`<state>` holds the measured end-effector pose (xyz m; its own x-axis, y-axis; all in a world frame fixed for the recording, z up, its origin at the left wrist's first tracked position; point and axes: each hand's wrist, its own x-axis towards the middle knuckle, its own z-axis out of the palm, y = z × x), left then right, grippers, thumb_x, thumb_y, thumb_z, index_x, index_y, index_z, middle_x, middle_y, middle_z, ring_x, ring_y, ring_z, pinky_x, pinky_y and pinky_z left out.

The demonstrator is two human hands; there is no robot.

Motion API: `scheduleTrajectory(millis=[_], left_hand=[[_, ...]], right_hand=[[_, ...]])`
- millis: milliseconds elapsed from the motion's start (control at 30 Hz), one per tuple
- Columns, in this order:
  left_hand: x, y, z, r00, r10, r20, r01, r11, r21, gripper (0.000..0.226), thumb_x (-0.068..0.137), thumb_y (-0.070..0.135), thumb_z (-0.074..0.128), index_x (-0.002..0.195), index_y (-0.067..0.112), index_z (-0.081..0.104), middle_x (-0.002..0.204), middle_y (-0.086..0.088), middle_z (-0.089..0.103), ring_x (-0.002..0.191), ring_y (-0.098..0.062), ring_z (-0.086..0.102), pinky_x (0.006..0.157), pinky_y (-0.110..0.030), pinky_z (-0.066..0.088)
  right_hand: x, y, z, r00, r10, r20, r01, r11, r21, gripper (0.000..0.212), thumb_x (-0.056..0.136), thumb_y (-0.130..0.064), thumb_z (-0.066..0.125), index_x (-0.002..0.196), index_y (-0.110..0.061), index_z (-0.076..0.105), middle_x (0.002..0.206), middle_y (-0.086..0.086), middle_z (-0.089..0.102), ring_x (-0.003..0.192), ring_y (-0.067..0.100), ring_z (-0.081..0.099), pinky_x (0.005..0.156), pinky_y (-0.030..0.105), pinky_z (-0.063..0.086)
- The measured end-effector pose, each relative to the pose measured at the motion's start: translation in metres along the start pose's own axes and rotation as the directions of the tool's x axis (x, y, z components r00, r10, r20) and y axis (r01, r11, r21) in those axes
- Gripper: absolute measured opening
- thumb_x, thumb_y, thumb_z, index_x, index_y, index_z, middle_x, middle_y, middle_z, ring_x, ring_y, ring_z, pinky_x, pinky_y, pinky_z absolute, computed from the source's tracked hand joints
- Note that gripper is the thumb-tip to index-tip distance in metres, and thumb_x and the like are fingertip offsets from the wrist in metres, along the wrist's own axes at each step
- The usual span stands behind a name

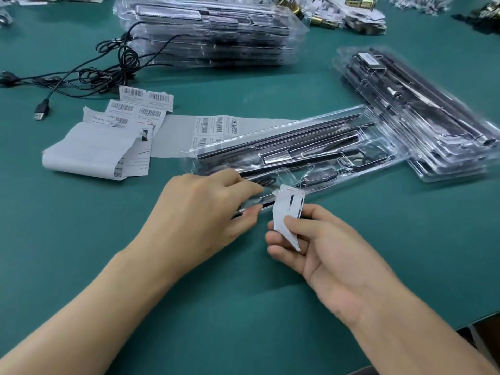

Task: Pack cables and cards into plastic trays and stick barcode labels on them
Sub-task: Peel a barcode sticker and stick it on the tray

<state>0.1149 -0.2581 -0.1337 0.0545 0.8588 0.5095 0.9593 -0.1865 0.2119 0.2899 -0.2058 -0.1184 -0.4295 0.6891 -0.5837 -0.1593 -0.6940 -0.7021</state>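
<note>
Labelling, at the near edge: I watch a person at a green table (pixel 270 307) work on a clear plastic tray (pixel 295 155) that lies slantwise ahead of both hands, long dark parts and a cable already seated in its pockets.
Right hand: the right hand (pixel 322 253) pinches a small white paper slip (pixel 284 212) between thumb and fingers, its top edge touching the tray's near rim; I cannot tell whether this is the label itself or its backing.
Left hand: the left hand (pixel 205 209) has its fingertips closed at the tray's near left rim, just beside the slip, seemingly steadying the plastic or working at the paper's edge.
Label supply: a curled label sheet (pixel 89 150) and a flat strip of barcodes (pixel 216 128) lie behind the left hand, well within reach.
Finished work: a stack of trays (pixel 416 112) sits to the right, touching the far end of the tray in hand; a taller far stack (pixel 213 33) stands beyond, with loose black cables (pixel 89 74) to its left.
Risk, crooked label: I judge the slip could stick askew or creased, since it is bent and held by one end only.
Risk, sliding tray: light plastic may skate on the table if pressed from one side.
Risk, spilled contents: a tilt of the near rim could unseat the cable.
</note>
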Motion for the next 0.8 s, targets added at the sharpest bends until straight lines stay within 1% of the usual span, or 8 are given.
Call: scheduleTrajectory(millis=[100, 200, 300, 400, 500, 633, 733, 800], left_hand=[[0.0, -0.001, 0.0, 1.0, 0.005, 0.004, -0.005, 1.0, -0.026, 0.018, 0.092, 0.028, 0.068, 0.1, 0.018, 0.08, 0.089, 0.001, 0.076, 0.062, -0.033, 0.069, 0.051, -0.041, 0.055], [0.0, -0.005, -0.003, 1.0, -0.002, 0.002, 0.003, 0.995, -0.099, 0.015, 0.094, 0.028, 0.069, 0.1, 0.019, 0.08, 0.089, 0.005, 0.077, 0.069, -0.025, 0.073, 0.054, -0.04, 0.056], [-0.002, -0.007, -0.004, 1.0, -0.009, -0.011, 0.008, 0.988, -0.155, 0.018, 0.096, 0.03, 0.065, 0.097, 0.02, 0.08, 0.085, 0.004, 0.078, 0.076, -0.025, 0.077, 0.056, -0.043, 0.058], [-0.003, -0.007, -0.003, 1.0, -0.021, -0.021, 0.017, 0.982, -0.186, 0.021, 0.096, 0.033, 0.062, 0.094, 0.022, 0.079, 0.083, 0.004, 0.078, 0.079, -0.024, 0.078, 0.057, -0.043, 0.059], [-0.003, -0.008, -0.003, 0.999, -0.042, -0.022, 0.037, 0.981, -0.189, 0.02, 0.096, 0.034, 0.063, 0.092, 0.022, 0.078, 0.083, 0.004, 0.078, 0.079, -0.025, 0.077, 0.058, -0.044, 0.059], [-0.004, -0.006, -0.002, 0.999, -0.029, -0.034, 0.022, 0.984, -0.174, 0.013, 0.094, 0.028, 0.068, 0.09, 0.02, 0.078, 0.082, 0.005, 0.078, 0.077, -0.025, 0.077, 0.056, -0.045, 0.059], [-0.004, -0.006, -0.002, 0.999, -0.034, -0.036, 0.027, 0.986, -0.165, 0.014, 0.094, 0.028, 0.067, 0.089, 0.02, 0.078, 0.082, 0.004, 0.078, 0.077, -0.025, 0.077, 0.057, -0.045, 0.06], [-0.004, -0.007, -0.001, 0.999, -0.043, -0.03, 0.037, 0.984, -0.175, 0.015, 0.095, 0.029, 0.067, 0.089, 0.02, 0.077, 0.083, 0.005, 0.078, 0.078, -0.025, 0.077, 0.058, -0.045, 0.06]], right_hand=[[0.001, 0.003, 0.004, 1.0, 0.007, -0.004, -0.007, 0.997, 0.082, 0.013, 0.103, 0.004, 0.049, 0.104, -0.002, 0.06, 0.066, 0.008, 0.071, 0.051, 0.014, 0.067, 0.047, 0.022, 0.054], [0.003, 0.004, 0.007, 0.999, 0.017, -0.036, -0.015, 0.999, 0.049, 0.013, 0.103, 0.002, 0.051, 0.101, -0.007, 0.061, 0.066, 0.005, 0.068, 0.045, 0.009, 0.058, 0.042, 0.02, 0.048], [0.004, 0.005, 0.008, 0.997, -0.001, -0.075, -0.004, 0.998, -0.06, 0.012, 0.104, -0.002, 0.054, 0.102, -0.011, 0.062, 0.068, 0.002, 0.068, 0.044, 0.008, 0.053, 0.039, 0.019, 0.041], [0.004, 0.008, 0.009, 0.993, -0.057, -0.106, 0.037, 0.982, -0.184, 0.013, 0.104, -0.007, 0.056, 0.107, -0.017, 0.064, 0.08, 0.0, 0.076, 0.049, 0.008, 0.058, 0.04, 0.019, 0.04], [0.002, 0.008, 0.011, 0.988, -0.108, -0.111, 0.078, 0.967, -0.242, 0.012, 0.105, -0.013, 0.055, 0.109, -0.018, 0.066, 0.086, 0.003, 0.08, 0.053, 0.01, 0.066, 0.039, 0.02, 0.043], [0.003, 0.001, 0.003, 0.975, -0.161, -0.152, 0.108, 0.945, -0.31, 0.021, 0.105, -0.019, 0.056, 0.097, -0.011, 0.073, 0.078, 0.005, 0.077, 0.062, 0.017, 0.071, 0.041, 0.024, 0.049], [0.0, -0.003, -0.01, 0.98, -0.156, -0.124, 0.091, 0.904, -0.418, 0.02, 0.104, -0.017, 0.058, 0.096, -0.012, 0.075, 0.075, 0.006, 0.075, 0.06, 0.018, 0.07, 0.042, 0.025, 0.051], [-0.003, -0.007, -0.02, 0.982, -0.166, -0.089, 0.099, 0.855, -0.508, 0.018, 0.104, -0.019, 0.059, 0.098, -0.014, 0.075, 0.07, 0.004, 0.074, 0.056, 0.021, 0.071, 0.041, 0.025, 0.049]])
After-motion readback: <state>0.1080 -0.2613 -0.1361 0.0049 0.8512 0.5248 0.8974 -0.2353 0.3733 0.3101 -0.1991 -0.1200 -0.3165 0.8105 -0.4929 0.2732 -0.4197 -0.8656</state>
